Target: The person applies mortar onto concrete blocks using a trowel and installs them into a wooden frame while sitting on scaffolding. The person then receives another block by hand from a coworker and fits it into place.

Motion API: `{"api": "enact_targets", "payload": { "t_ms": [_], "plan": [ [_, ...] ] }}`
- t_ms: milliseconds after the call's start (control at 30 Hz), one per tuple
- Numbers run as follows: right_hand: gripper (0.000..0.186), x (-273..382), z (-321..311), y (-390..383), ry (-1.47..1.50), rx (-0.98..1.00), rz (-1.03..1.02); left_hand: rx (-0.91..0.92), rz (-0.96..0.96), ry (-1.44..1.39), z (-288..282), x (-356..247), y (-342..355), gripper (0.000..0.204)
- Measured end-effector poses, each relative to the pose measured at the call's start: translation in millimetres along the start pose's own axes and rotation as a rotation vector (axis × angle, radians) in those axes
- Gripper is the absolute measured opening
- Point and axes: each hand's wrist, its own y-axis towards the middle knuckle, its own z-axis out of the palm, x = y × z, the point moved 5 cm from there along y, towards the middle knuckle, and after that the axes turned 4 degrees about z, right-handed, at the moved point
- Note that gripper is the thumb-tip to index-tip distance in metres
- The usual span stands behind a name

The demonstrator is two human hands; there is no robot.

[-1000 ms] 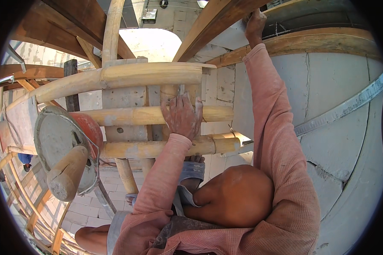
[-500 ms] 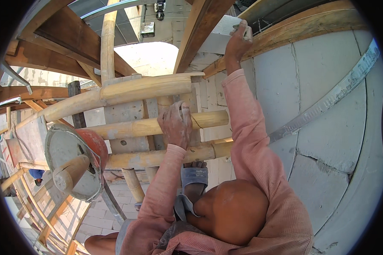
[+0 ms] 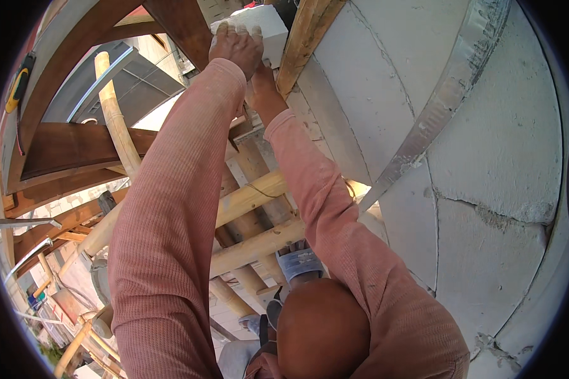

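Clearly, the pale wall is the largest thing beside us, then the timber beam; just off that beam's upper left edge is the white block, its support hidden. We judge it stiff, fairly heavy and brittle at the corners, best held low on opposite sides. Its long axis seems to slant up and rightward, though we can't be sure. Our left hand grasps its near edge; our right hand is mostly covered, its grip unreadable.
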Motion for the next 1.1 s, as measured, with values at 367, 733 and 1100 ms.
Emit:
{"api": "enact_targets", "payload": {
  "t_ms": [367, 733, 1100],
  "plan": [
    [0.047, -13, 7, -5, 0.029, -0.005, -0.190, 0.222, 0.103, -0.114, 5, 15, -10, 0.051],
    [0.096, 0, 21, -29, -0.065, 0.019, -0.125, 0.428, 0.136, -0.184, 12, 23, -2, 0.056],
    [0.075, -4, 3, 11, -0.466, 0.223, -0.572, 0.153, -0.080, -0.426, -7, -30, -24, 0.058]
  ]
}}
